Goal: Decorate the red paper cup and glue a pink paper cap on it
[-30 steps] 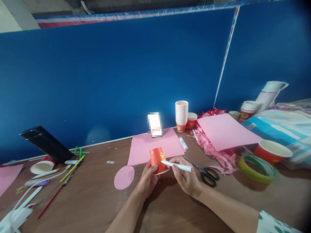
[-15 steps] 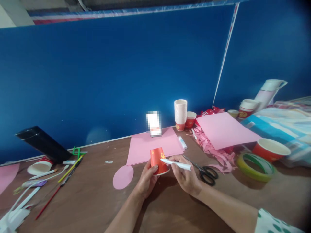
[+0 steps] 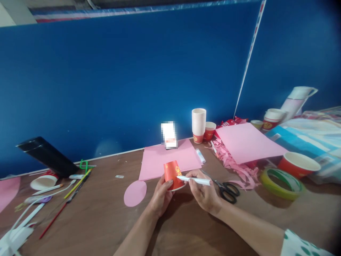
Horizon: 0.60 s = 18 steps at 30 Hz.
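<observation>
My left hand (image 3: pixel 162 195) is wrapped around a red paper cup (image 3: pixel 172 174), held upside down with its white rim at the bottom. Yellow markings show on the cup's right side. In my right hand (image 3: pixel 204 193) is a white marker (image 3: pixel 197 180), its tip at the cup's side near those markings. A pink paper circle (image 3: pixel 135 193) lies on the table just left of my left hand. Behind the cup rests a stack of pink paper (image 3: pixel 157 160). Black-handled scissors (image 3: pixel 229 192) lie right of my right hand, partly hidden by it.
A stack of paper cups (image 3: pixel 198 124) stands at the back beside a glue stick (image 3: pixel 200 155). On the right are shredded pink paper (image 3: pixel 234 163), a tape roll (image 3: pixel 281 183) and a red bowl (image 3: pixel 298 165). Brushes (image 3: pixel 54 218) and a cable (image 3: pixel 50 193) lie left. A blue partition (image 3: pixel 119 78) rises behind.
The cup has turned slightly in my left hand, so more of its yellow markings show. The marker stays at the cup's side, and the view has shifted a little.
</observation>
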Each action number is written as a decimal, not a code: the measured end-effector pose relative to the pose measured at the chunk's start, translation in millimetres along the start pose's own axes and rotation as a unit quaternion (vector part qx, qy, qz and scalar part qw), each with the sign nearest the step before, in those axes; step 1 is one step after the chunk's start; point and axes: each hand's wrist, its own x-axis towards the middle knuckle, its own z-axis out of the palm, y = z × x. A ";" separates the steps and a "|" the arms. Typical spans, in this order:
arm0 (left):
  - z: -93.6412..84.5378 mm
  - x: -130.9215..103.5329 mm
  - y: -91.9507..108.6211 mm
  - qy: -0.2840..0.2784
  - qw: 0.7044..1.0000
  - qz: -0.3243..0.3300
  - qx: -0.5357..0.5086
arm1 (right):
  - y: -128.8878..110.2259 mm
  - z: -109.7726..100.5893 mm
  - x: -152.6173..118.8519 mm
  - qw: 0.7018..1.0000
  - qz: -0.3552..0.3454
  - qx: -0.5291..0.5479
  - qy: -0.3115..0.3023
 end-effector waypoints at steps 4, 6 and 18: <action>0.7 0.5 -0.2 -0.002 1.000 0.000 -0.009 | -1.5 -0.3 0.9 1.000 0.011 0.018 -0.003; 0.8 0.5 -0.2 -0.004 1.000 0.000 -0.012 | -1.6 -0.8 1.1 0.999 0.016 0.032 -0.009; 11.7 -1.8 7.0 0.048 0.999 -0.003 0.007 | 12.4 6.8 -1.3 0.999 0.025 0.022 0.035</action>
